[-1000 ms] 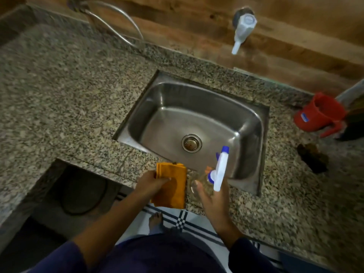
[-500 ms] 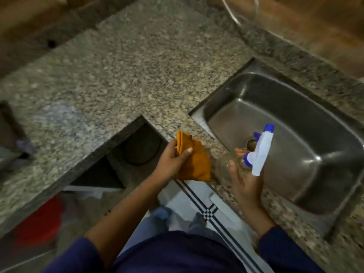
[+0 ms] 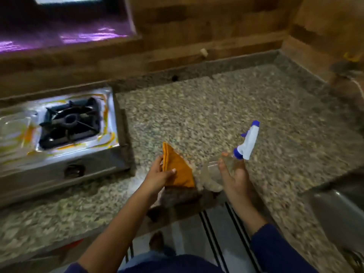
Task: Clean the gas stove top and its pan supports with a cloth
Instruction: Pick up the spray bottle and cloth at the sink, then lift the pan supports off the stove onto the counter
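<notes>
Gas stove (image 3: 59,138) sits at the far left of the granite tabletop (image 3: 226,115), its steel top streaked with orange smears around the black pan support (image 3: 70,122) — one burner in plain view, the rest cut off by the frame edge. A knob (image 3: 73,170) shows on the front panel. My left hand (image 3: 159,177) holds the folded orange cloth (image 3: 178,170) in the air above the tabletop's near edge, thumb across its front and fingers (image 3: 157,164) behind, pinching the fold. My right hand (image 3: 234,176) grips a clear spray bottle (image 3: 218,174), tilted, its white-and-blue trigger head (image 3: 248,140) pointing up and to the right — fingers wrapped around the neck and shoulder of the bottle. Both hands hover close together, well to the right of the stove. A corner of the steel sink (image 3: 338,215) shows at lower right. Dark blue sleeves cover my forearms near the bottom edge, and a striped floor mat (image 3: 216,233) lies below.
</notes>
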{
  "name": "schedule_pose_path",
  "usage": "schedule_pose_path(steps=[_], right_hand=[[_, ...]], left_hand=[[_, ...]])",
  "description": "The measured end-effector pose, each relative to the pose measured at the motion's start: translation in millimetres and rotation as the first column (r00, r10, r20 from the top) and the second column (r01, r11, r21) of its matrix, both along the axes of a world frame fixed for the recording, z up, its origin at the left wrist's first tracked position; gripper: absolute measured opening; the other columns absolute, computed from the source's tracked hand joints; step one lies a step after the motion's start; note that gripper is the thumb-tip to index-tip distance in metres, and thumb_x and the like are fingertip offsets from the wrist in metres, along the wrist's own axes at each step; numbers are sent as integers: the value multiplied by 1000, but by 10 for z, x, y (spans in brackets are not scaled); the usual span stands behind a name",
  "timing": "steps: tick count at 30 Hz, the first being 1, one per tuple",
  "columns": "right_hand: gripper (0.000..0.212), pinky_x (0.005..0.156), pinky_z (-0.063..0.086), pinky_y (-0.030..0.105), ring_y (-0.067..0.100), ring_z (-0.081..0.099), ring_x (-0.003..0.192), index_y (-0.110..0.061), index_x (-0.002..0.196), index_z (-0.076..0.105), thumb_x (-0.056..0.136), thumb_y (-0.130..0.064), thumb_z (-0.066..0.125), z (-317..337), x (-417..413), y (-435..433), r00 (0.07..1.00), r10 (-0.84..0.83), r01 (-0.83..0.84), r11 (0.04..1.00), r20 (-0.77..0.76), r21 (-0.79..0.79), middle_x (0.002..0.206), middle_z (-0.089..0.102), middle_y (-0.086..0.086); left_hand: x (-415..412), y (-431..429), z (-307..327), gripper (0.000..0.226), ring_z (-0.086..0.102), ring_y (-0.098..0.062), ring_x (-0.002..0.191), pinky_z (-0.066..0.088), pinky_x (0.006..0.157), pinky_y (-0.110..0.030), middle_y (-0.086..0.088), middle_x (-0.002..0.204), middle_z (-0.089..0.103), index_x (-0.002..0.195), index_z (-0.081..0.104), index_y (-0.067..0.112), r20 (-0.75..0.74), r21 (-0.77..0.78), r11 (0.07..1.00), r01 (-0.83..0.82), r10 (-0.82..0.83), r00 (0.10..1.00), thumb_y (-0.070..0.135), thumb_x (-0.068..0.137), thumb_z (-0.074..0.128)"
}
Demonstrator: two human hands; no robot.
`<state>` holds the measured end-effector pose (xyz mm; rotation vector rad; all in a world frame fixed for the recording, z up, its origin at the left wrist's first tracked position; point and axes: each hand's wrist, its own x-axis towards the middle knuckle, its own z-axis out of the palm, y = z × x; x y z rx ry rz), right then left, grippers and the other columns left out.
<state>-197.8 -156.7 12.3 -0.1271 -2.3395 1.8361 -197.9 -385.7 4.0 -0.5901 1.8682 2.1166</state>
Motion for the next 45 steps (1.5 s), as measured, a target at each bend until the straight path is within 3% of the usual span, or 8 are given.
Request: schedule_pose_path(steps=[5, 10, 17, 24, 30, 37, 41, 45], right_hand=[[67, 83, 54, 27, 2, 66, 89, -15, 113, 66, 78, -71, 60, -213, -749, -789, 993, 78, -83, 995, 84, 59, 96, 70, -5], [41, 95, 51, 36, 11, 62, 109, -17, 121, 62, 84, -32, 73, -323, -1028, -1105, 976, 140, -139, 990, 164, -21, 113, 68, -5], [55, 103, 45, 27, 4, 50, 127, -24, 138, 50, 88, -43, 67, -404, -1095, -1065, 958, 246, -262, 960, 145, 104, 135, 56, -7], [70, 104, 41, 29, 18, 45, 131, -25, 143, 34, 83, -31, 70, -417, -968, -908, 967, 255, -256, 959, 30, 121, 141, 42, 1], [26, 73, 44, 18, 2, 51, 84, -49, 106, 49, 88, -32, 57, -428, -523, -902, 985, 171, -170, 985, -12, 17, 96, 52, -23], [11, 63, 46, 19, 8, 60, 78, -35, 98, 62, 94, -26, 56, -149, -462, -1394, 763, 647, -643, 759, -1, 97, 89, 62, -9], [10, 72, 48, 22, 8, 60, 87, -18, 102, 65, 95, -19, 58, 141, -629, -2026, 688, 720, -700, 692, -97, 176, 94, 62, -5], [12, 70, 41, 10, 6, 56, 84, -14, 105, 65, 95, -19, 61, 381, -803, -2770, 701, 701, -652, 704, -129, 283, 96, 57, -2]], left_hand=[[-563, -522, -157, 60, 58, -26, 108, 51, 90, -44, -11, 126, 57, 132, 41, 20, -24, 12, 1000, -23, 24, 999, -15, 86, 54], [-712, -771, -377, 91, 48, -33, 127, 43, 104, -50, -16, 142, 48, 148, 28, 15, 73, -155, 988, 18, -7, 997, 5, 63, 59], [-619, -729, -379, 98, 38, -30, 137, 38, 109, -46, -8, 152, 34, 155, 2, 17, 139, -354, 934, 53, -3, 990, 11, 85, 69], [-356, -742, -187, 88, 24, -28, 144, 29, 115, -40, -8, 160, 17, 155, 8, 16, 125, -750, 612, 251, -241, 962, 34, 89, 63], [-237, -758, -263, 62, 8, -21, 149, 17, 117, -34, -4, 163, 9, 151, 30, 18, 283, -679, 522, 516, -463, 840, 35, 96, 55], [-71, -965, 77, 44, 51, -9, 126, 45, 101, -29, 3, 141, 53, 138, 51, 23, 70, -594, 750, 290, -311, 948, 31, 96, 58], [213, -1291, 454, 30, 60, -2, 106, 52, 86, -28, 12, 116, 65, 123, 63, 25, -210, -719, 695, -12, -202, 957, 28, 94, 56], [572, -1839, 591, 25, 59, -9, 107, 50, 88, -32, 9, 114, 65, 115, 66, 22, -367, -862, 421, -283, -132, 921, 18, 92, 58]])
